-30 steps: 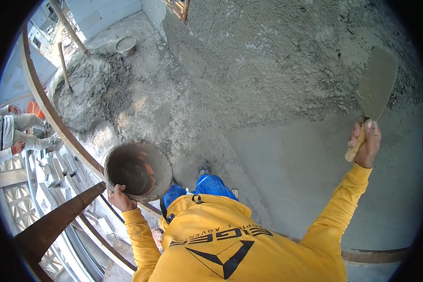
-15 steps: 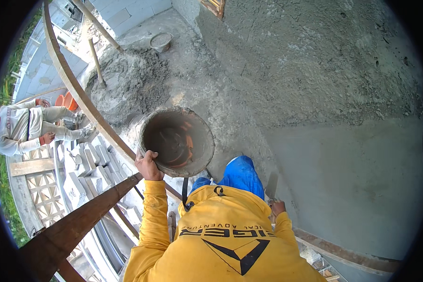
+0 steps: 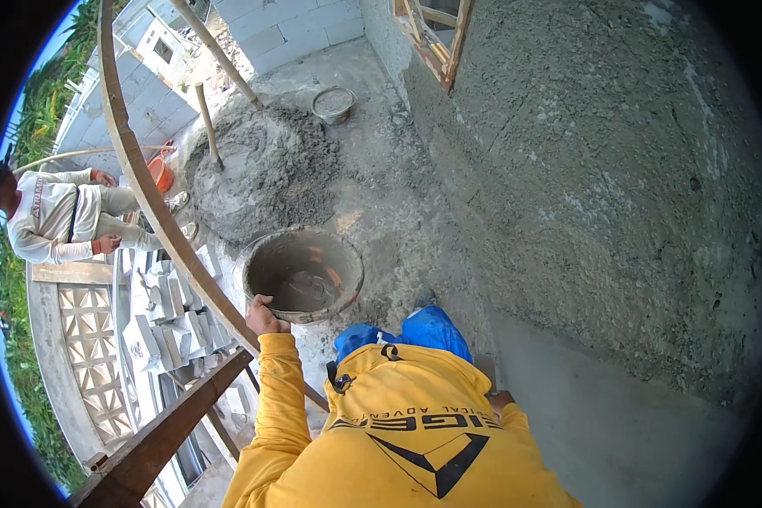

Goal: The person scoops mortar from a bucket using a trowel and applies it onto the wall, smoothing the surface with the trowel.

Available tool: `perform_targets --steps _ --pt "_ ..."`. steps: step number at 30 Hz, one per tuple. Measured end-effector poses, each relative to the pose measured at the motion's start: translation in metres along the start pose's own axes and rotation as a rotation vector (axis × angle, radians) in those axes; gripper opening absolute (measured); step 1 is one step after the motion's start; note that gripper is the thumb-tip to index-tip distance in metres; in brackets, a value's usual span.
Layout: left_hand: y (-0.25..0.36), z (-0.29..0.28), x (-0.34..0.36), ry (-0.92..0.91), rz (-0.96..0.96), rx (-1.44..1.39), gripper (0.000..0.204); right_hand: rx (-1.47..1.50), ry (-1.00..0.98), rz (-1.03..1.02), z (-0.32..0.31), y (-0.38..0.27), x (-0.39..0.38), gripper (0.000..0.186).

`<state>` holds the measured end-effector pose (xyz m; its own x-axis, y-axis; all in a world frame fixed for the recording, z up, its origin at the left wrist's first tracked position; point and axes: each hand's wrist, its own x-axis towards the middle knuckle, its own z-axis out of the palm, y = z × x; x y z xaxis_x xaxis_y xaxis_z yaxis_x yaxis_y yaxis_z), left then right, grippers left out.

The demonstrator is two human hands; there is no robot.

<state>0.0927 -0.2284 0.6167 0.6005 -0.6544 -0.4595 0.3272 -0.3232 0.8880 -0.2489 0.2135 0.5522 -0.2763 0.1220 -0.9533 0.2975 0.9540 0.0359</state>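
Rough gray floor (image 3: 389, 203), round mortar-crusted bucket (image 3: 277, 267), orange-streaked inside, left hand (image 3: 265, 317) gripping.

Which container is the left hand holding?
The large bucket, its rim in the left hand; the small grey bucket by the mortar heap and the orange container sit farther away.

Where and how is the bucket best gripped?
Likely by the near-left part of the rim of the bucket, coming from the wearer's left: the round rim lies exposed, and the left hand holds it there.
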Motion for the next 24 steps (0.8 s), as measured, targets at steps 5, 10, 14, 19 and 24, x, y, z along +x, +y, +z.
perform_targets --steps 5,10,14,19,24 --pt "0.005 0.034 0.033 0.102 -0.121 -0.191 0.01 -0.029 0.034 -0.325 -0.084 -0.157 -0.014 0.024" --pt "-0.032 0.074 0.08 0.145 -0.213 -0.182 0.007 0.019 0.172 -0.465 -0.101 -0.272 -0.031 0.028" --pt "-0.068 0.117 0.139 0.241 -0.346 -0.29 0.005 -0.028 0.251 -0.405 -0.086 -0.315 -0.012 0.028" --pt "-0.124 0.191 0.246 0.124 -0.723 -0.346 0.033 -0.155 0.15 -0.397 -0.079 -0.319 0.066 0.028" --pt "-0.254 0.092 0.413 -0.136 -0.517 0.275 0.053 -0.89 0.371 -0.664 -0.081 -0.275 0.147 0.024"
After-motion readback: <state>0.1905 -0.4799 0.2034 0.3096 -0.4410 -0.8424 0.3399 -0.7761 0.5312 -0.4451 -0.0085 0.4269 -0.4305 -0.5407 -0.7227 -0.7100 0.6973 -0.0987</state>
